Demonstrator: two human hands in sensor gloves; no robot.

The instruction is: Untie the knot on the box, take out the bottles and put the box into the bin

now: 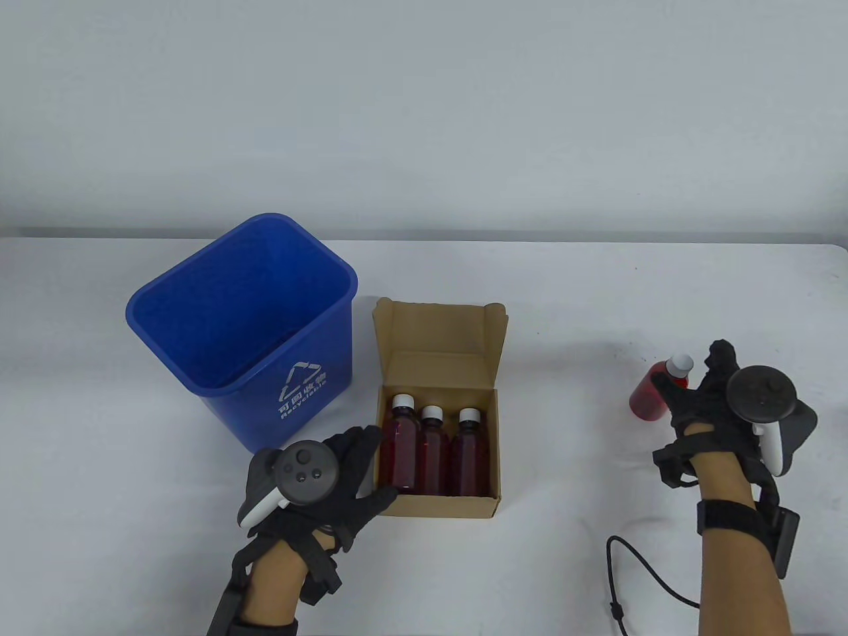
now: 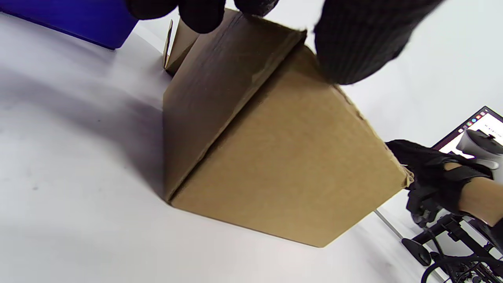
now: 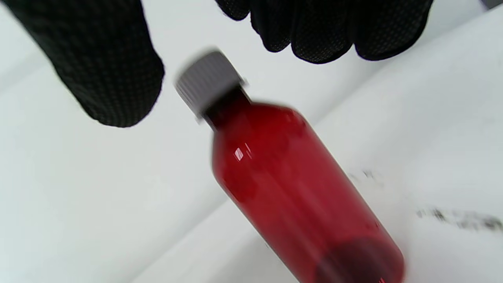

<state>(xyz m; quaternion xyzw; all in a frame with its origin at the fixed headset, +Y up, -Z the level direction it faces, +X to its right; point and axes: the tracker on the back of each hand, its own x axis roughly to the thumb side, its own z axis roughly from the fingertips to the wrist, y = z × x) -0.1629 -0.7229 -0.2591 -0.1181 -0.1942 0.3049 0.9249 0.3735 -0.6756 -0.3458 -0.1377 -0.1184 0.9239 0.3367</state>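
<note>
An open cardboard box (image 1: 444,505) sits mid-table with three red, white-capped bottles (image 1: 432,457) upright inside. My left hand (image 1: 379,464) holds its front left corner, fingers along the left wall and thumb on the front rim; the left wrist view shows the fingertips (image 2: 204,15) over the box (image 2: 290,169) edge. A fourth red bottle (image 1: 646,401) is at the right. My right hand (image 1: 689,371) is spread around its cap. In the right wrist view the thumb and fingers (image 3: 314,43) stand clear of the blurred bottle (image 3: 290,184). No string shows.
A blue recycling bin (image 1: 344,265) stands open just left of the box, its side visible as the bin (image 2: 70,19) in the left wrist view. A black cable (image 1: 623,563) lies near my right forearm. A laptop screen (image 2: 479,125) sits beyond the table's right edge.
</note>
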